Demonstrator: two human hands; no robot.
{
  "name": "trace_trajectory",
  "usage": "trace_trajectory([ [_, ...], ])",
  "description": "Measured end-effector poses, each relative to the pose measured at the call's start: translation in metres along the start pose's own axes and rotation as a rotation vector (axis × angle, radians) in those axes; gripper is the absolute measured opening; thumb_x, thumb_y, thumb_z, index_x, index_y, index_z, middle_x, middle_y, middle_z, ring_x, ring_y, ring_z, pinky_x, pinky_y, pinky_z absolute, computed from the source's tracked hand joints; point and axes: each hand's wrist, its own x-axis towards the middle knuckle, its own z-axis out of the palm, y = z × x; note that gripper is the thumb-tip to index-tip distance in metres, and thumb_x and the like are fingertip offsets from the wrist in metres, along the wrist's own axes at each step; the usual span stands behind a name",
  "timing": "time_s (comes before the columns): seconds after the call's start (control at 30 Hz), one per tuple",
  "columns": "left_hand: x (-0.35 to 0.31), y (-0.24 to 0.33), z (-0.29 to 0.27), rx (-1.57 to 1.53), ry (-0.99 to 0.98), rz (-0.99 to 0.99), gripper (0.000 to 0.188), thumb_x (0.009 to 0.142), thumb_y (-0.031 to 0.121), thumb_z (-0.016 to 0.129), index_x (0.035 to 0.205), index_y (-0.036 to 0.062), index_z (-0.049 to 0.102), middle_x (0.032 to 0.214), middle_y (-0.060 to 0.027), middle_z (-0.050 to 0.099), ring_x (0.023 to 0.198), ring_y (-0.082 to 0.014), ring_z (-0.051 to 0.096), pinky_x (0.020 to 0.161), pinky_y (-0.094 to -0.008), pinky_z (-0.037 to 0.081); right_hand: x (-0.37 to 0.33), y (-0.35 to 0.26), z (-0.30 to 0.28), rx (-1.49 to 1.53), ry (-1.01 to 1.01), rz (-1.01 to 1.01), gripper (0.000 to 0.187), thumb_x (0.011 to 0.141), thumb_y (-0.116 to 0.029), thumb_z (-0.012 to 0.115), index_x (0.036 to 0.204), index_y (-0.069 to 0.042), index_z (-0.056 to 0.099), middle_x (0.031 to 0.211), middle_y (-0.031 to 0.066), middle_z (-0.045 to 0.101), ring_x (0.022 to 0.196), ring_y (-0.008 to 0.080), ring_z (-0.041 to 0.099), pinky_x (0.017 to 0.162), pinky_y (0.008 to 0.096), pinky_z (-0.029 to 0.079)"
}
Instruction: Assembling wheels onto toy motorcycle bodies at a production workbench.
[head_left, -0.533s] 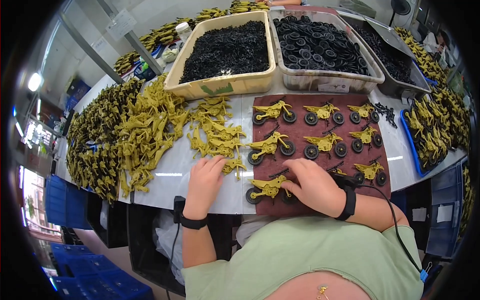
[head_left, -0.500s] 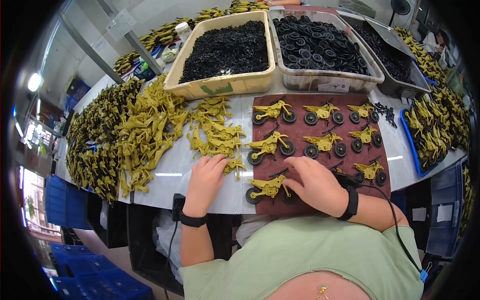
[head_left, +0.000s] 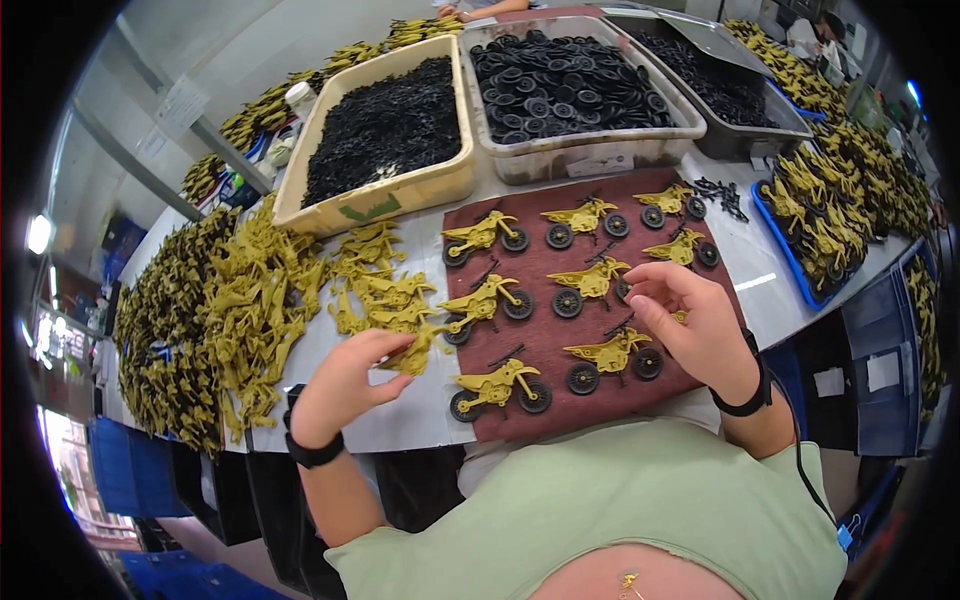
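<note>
My left hand (head_left: 345, 385) is at the near end of a loose group of yellow toy motorcycle bodies (head_left: 385, 300). Its thumb and fingers are apart beside the nearest yellow body (head_left: 420, 352), the fingertips at its edge. Over the right part of a dark red mat (head_left: 520, 420) hovers my right hand (head_left: 692, 325), fingers bent and thumb apart, with nothing visible in it. It partly covers a yellow toy motorcycle at the mat's right side. Several toy motorcycles with black wheels lie in rows on the mat, among them one at the near left (head_left: 497, 388) and one at the near middle (head_left: 612, 355).
Behind the mat stand a cream bin (head_left: 290, 212) of small black parts, a whitish bin (head_left: 560, 160) of black wheels and a grey bin (head_left: 790, 140). Yellow bodies are heaped at left (head_left: 250, 310). A blue tray (head_left: 800, 285) of motorcycles and loose black parts (head_left: 722, 197) are at right.
The view has shifted to the right. My left hand has moved left and opened beside the nearest yellow body. My right hand has left the near row and moved up and right over the mat.
</note>
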Motion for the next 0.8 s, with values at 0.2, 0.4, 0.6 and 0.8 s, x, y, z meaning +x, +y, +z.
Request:
trace_trajectory([
  [0.2,0.057,0.086,0.094,0.039,0.321,0.215,0.047,0.071,0.012,0.077,0.116,0.0044,0.062,0.106,-0.0115,0.065,0.099,-0.0277,0.061,0.087,-0.0368,0.048,-0.011,0.022,-0.018,0.011,0.078,0.036,0.021,0.088,-0.009,0.064,0.107,0.0,0.062,0.084,0.0084,0.068,0.071,0.0112,0.063,0.064,0.0243,0.051],
  [0.4,0.092,0.107,0.139,0.098,0.252,0.299,0.044,0.071,0.01,0.074,0.112,0.0018,0.061,0.102,-0.0091,0.061,0.096,-0.0279,0.059,0.085,-0.0388,0.045,-0.023,0.041,-0.03,0.051,0.088,0.071,0.018,0.089,-0.01,0.064,0.103,0.0,0.065,0.087,0.0094,0.067,0.071,0.0121,0.063,0.064,0.0247,0.05],
  [0.6,0.095,0.109,0.15,0.134,0.22,0.26,0.042,0.071,0.01,0.074,0.111,0.0023,0.061,0.102,-0.0092,0.061,0.097,-0.0271,0.058,0.086,-0.0388,0.044,-0.027,0.05,-0.039,0.091,0.082,0.105,0.018,0.089,-0.011,0.063,0.103,0.001,0.065,0.091,0.0106,0.067,0.073,0.0135,0.063,0.065,0.026,0.05],
  [0.8,0.094,0.11,0.151,0.178,0.182,0.234,0.041,0.072,0.009,0.072,0.111,0.0023,0.061,0.104,-0.0091,0.061,0.098,-0.027,0.058,0.086,-0.039,0.044,-0.026,0.052,-0.04,0.057,0.076,0.079,0.017,0.088,-0.011,0.064,0.101,0.0,0.066,0.09,0.0107,0.067,0.073,0.0149,0.063,0.065,0.0263,0.05],
])
